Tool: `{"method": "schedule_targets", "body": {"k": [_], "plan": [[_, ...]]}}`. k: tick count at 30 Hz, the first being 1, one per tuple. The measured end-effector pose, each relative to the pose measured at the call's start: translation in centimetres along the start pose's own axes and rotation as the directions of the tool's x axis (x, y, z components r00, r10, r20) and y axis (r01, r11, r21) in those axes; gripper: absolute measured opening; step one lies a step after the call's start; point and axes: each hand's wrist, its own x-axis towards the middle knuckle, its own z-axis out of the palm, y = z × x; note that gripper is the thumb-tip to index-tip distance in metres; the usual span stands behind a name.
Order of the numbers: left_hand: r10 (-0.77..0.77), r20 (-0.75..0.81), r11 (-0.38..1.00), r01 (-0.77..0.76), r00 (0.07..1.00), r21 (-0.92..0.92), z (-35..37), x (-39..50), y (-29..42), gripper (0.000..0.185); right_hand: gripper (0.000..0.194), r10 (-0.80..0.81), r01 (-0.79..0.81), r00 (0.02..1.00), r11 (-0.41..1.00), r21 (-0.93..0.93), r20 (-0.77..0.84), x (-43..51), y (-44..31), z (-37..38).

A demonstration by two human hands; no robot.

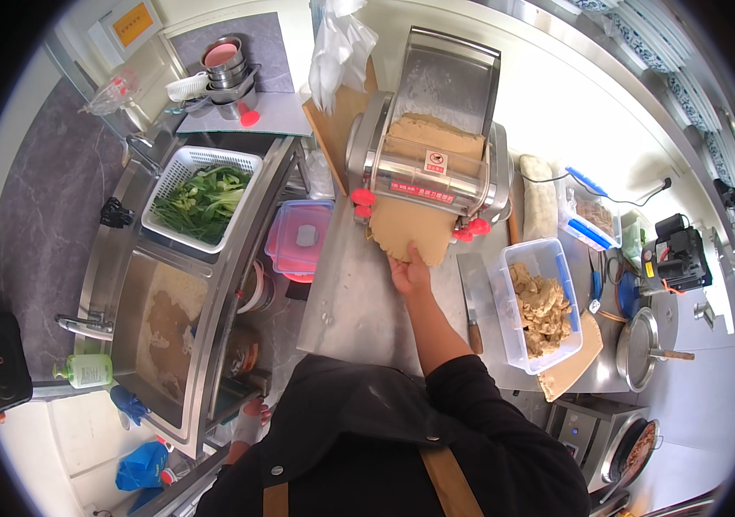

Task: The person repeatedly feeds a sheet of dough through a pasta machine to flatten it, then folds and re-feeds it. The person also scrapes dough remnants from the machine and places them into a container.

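A steel dough-rolling machine (432,165) with red knobs stands on the steel worktable (354,304). A flat tan dough sheet (416,226) hangs out of its front, and more dough (435,137) lies behind the clear guard on the feed tray (450,77). My right hand (411,274) holds the sheet's lower edge, thumb on top and fingers beneath. To its right lie a cleaver (473,291) with a wooden handle and a clear plastic tub (538,307) of torn dough pieces (540,310). My left hand (254,417) hangs low beside my body, its fingers partly hidden.
To the left, a sink (160,336) holds cloudy water, and a white basket (202,197) of leafy greens rests beyond it. Another dough sheet (574,358) lies partly under the tub. A lidded pan (639,349) and a motor unit (674,255) occupy the right side.
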Motion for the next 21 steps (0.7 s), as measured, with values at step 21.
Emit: {"method": "schedule_targets", "body": {"k": [21], "plan": [[0.022,-0.018,1.000,-0.022,1.000,-0.002,-0.2,-0.7,0.1,0.035,0.042,0.067,-0.067,0.998,0.998,-0.017,-0.019,-3.1,1.3,-3.5]]}}
